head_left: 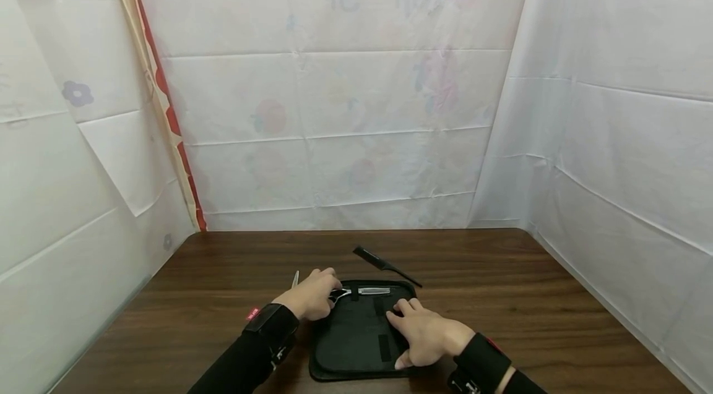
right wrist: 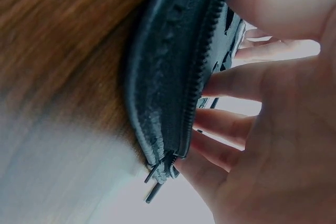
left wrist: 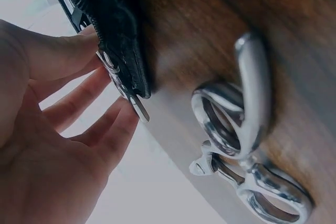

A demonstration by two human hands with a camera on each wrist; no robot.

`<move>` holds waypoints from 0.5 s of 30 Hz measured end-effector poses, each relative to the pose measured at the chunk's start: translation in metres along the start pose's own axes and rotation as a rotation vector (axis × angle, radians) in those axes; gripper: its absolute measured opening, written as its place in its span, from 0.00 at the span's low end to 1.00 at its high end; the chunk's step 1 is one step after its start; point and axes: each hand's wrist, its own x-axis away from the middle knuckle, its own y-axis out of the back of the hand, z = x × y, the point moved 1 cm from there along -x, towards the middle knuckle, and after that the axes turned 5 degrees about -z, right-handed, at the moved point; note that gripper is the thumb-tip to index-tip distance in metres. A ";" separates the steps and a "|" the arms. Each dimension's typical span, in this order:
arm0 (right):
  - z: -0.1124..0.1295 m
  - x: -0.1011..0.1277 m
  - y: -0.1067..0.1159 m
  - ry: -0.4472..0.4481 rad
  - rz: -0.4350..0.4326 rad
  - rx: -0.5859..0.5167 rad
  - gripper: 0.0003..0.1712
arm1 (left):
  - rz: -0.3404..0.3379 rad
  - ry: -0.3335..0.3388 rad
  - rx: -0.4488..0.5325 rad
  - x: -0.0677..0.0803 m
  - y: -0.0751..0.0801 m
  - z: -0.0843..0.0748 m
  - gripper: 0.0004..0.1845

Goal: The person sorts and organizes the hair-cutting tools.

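Dark wood table (head_left: 501, 295) w/ white sheet walls (head_left: 356, 134) round it.

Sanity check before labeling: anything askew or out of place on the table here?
Nothing damaged or spilled. The black comb lies diagonally off the open case, loose on the table, and scissors sit outside the case's left edge by the left hand.

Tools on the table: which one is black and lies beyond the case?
The comb, alone on the wood behind the case. The scissors by the case's left edge are shiny metal.
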 end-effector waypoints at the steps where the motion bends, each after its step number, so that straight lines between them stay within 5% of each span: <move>1: 0.000 0.000 0.000 0.001 0.000 -0.001 0.47 | -0.003 -0.005 0.002 0.000 0.000 0.000 0.16; 15: 0.001 0.001 0.001 0.003 0.004 -0.003 0.47 | -0.035 -0.044 -0.028 0.000 -0.006 -0.006 0.15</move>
